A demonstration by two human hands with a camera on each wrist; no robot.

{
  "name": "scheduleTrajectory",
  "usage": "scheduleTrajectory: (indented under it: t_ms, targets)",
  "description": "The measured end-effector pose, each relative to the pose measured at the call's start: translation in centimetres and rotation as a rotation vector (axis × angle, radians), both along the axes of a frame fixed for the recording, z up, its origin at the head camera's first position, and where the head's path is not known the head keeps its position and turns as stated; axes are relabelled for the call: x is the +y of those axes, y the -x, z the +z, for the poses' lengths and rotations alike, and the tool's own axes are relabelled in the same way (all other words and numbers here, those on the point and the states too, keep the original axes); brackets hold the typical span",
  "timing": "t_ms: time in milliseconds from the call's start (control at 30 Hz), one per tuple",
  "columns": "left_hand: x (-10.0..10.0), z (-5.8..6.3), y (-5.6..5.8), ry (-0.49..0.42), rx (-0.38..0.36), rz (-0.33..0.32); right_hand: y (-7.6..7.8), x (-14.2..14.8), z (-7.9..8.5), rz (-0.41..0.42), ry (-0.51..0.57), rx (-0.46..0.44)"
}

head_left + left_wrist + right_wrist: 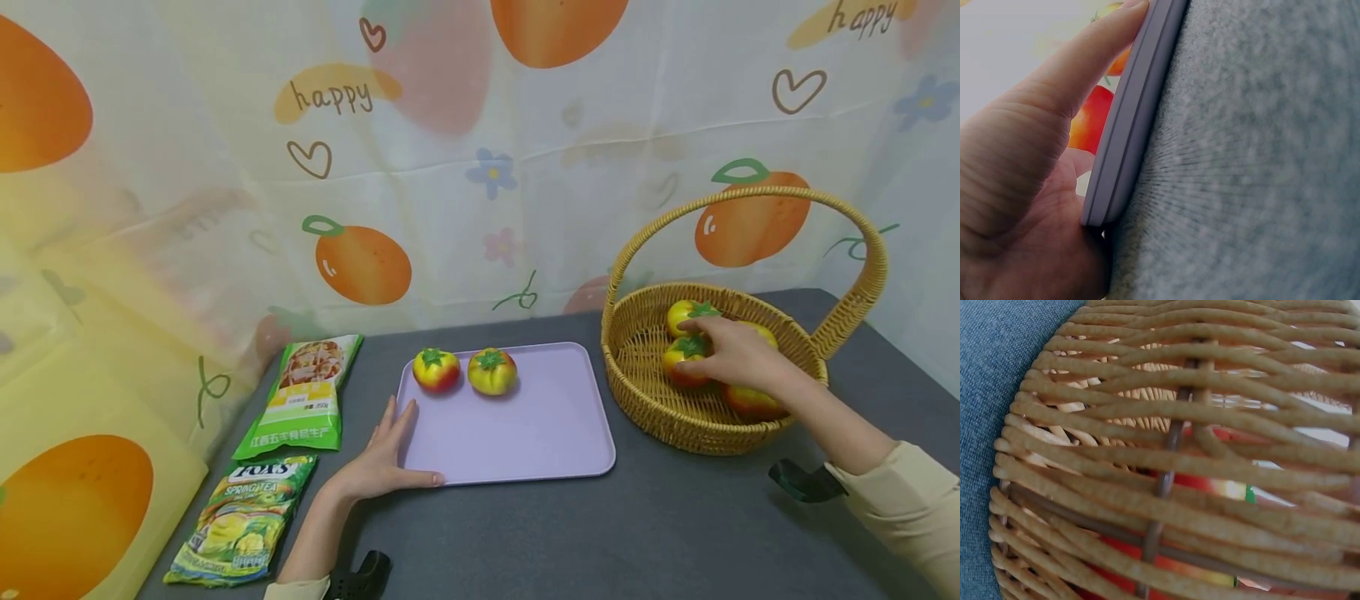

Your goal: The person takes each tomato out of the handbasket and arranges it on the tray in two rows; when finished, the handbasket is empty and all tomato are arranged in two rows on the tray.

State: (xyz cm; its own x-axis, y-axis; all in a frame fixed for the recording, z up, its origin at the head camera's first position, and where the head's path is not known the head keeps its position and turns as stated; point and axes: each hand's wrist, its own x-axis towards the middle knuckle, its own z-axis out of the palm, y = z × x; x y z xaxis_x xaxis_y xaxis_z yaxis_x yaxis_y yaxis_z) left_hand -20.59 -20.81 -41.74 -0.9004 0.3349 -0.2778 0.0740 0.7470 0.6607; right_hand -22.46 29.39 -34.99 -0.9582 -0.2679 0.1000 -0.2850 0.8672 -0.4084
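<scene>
My left hand [382,462] rests at the near left corner of a lilac tray [525,442], fingers straight along its left side and thumb along the front edge. In the left wrist view the thumb [1054,81] lies against the tray's rim [1125,119]. Two red-and-yellow tomatoes, a left one [437,372] and a right one [492,372], sit at the tray's far left. My right hand [738,354] reaches into a wicker basket [652,408], thumb and fingers gripping a tomato [681,357]. Several more tomatoes lie there, partly hidden by the hand.
A green-and-white food packet [300,400] and a Fox's Spring Tea bag [243,521] lie left of the tray. The basket's tall handle [742,193] arches over its bowl. Behind the grey table [570,533] hangs a fruit-print curtain [450,208]. Basket weave fills the right wrist view.
</scene>
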Motion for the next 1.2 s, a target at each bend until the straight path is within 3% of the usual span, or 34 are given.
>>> scheduleTrajectory:
  t_ms: [533,800,1200]
  targets:
    - [0.0,-0.3,0.0,-0.01,-0.011,0.008,0.3,-0.4,-0.4,0.007,-0.043,-0.025]
    - [0.1,0.0,-0.1,-0.009,-0.01,0.006,-0.1,-0.7,-0.8,0.013,0.034,-0.026]
    - [0.1,0.0,-0.1,0.0,-0.001,0.007,-1.1,-1.3,-0.3,0.009,0.065,0.016]
